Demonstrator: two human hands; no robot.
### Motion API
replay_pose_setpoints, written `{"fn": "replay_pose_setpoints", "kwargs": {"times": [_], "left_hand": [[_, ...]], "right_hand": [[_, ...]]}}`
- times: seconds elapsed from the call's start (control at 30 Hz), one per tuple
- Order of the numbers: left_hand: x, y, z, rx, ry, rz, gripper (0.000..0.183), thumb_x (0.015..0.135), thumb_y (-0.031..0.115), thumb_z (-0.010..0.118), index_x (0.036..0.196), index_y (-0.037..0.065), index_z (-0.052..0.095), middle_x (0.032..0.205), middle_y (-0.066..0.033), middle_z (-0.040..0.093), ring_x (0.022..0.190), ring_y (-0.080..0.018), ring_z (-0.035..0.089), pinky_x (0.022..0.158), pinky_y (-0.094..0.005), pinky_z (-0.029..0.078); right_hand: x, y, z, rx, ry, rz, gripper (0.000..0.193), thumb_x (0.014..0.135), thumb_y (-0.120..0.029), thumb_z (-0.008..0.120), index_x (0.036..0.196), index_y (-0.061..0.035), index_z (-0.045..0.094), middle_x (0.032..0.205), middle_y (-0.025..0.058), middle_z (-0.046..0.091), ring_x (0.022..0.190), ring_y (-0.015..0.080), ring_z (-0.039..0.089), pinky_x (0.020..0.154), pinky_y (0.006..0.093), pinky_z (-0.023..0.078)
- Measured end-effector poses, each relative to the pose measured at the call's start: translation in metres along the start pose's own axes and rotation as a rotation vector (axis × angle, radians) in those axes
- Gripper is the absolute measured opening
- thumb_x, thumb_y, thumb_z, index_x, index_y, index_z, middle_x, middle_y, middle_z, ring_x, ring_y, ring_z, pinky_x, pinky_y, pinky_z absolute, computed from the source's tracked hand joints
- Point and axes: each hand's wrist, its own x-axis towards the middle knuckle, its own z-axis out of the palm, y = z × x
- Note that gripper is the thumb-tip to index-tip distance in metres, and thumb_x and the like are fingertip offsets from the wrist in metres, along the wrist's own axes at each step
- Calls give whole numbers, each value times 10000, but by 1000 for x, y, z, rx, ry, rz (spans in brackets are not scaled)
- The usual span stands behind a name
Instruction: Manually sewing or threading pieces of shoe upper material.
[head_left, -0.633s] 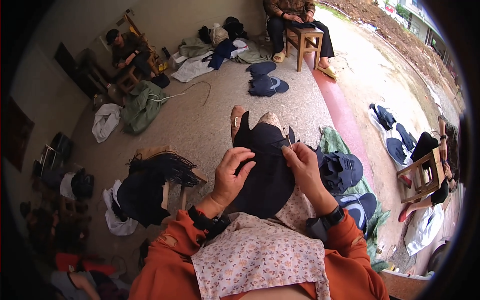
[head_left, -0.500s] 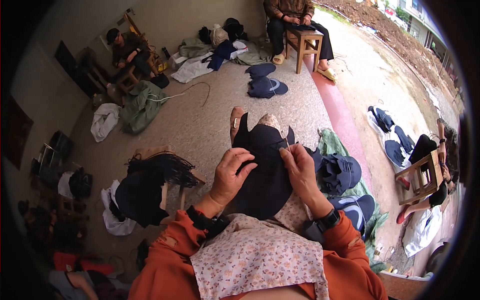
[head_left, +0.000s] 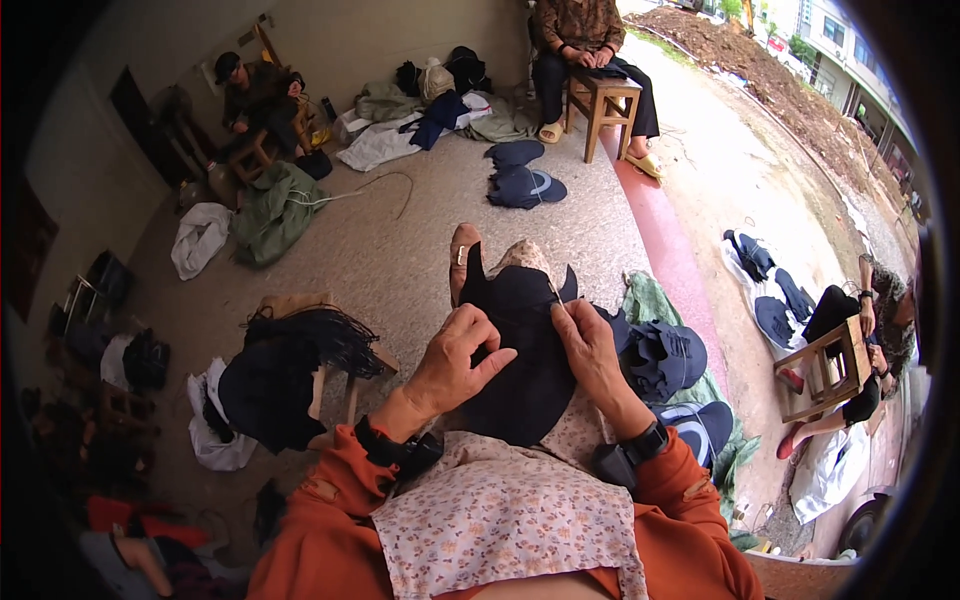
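Note:
A dark cut piece of cloth (head_left: pixel 520 385), with pointed tabs at its far end, lies spread over my lap. My right hand (head_left: pixel 588 345), at its right side, pinches a thin pointed tool (head_left: pixel 556 291) whose tip points away from me; whether it is a needle or a hook I cannot tell. Above the cloth's left part is my left hand (head_left: pixel 455 360), its fingers curled in and its thumb stretched toward the middle. Anything in those curled fingers is too fine to make out. Beneath the cloth is a flowered apron (head_left: pixel 510 505).
Beside me on the left, a stool (head_left: pixel 362 390) carries dark cloth pieces and black cords (head_left: pixel 345 340). Dark caps (head_left: pixel 668 358) lie on green sheeting at my right. More caps (head_left: pixel 525 186) rest on the floor ahead. Other people sit around, one by a wooden stool (head_left: pixel 604 95).
My left hand has turned, its fingers curling in more. My right hand still grips the thin tool, which now shows more clearly. The whole view has shifted slightly.

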Motion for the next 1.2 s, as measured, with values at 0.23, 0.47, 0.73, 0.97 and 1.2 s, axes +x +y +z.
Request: {"fn": "replay_pose_setpoints", "kwargs": {"times": [0.23, 0.47, 0.73, 0.97, 1.2], "left_hand": [[22, 6, 1, 106, 262, 155, 165, 843, 45, 718, 1001, 45, 668, 950, -90, 596, 901, -278, 601, 782, -365, 494], [51, -11, 13, 95, 188, 197, 194, 832, 31, 724, 1023, 55, 704, 899, -61, 583, 845, -244, 583, 747, -344, 490], [63, -13, 9, -139, 10, 21, 128, 816, 110, 763, 877, 66, 659, 864, -47, 580, 880, -238, 580, 884, -351, 426], [56, -11, 9, -83, 6, -1, 147, 825, 119, 757, 860, 42, 637, 877, -68, 579, 860, -252, 571, 789, -372, 458], [52, -20, 21, -241, 103, -103, 160, 925, 135, 694, 940, 12, 594, 884, -52, 541, 758, -158, 527, 684, -287, 457]], "right_hand": [[-4, 3, -3, 334, -97, 55, 158, 998, -176, 606, 980, -23, 571, 822, -73, 509, 733, 17, 433, 637, 193, 358], [-6, 2, -4, 453, -148, 88, 101, 991, -118, 598, 1018, -24, 573, 890, -62, 551, 815, 17, 485, 723, 173, 394], [-4, 7, -2, 209, -88, -60, 161, 968, -132, 648, 1052, -38, 548, 847, -22, 576, 748, 45, 516, 668, 210, 439], [-6, 14, 7, -34, -32, -184, 209, 931, -153, 684, 1090, -58, 588, 878, 94, 661, 753, 166, 618, 696, 302, 504], [-3, 8, 7, -308, -15, -261, 255, 938, -199, 675, 1116, -58, 559, 968, 117, 688, 881, 249, 687, 744, 337, 530]]}}
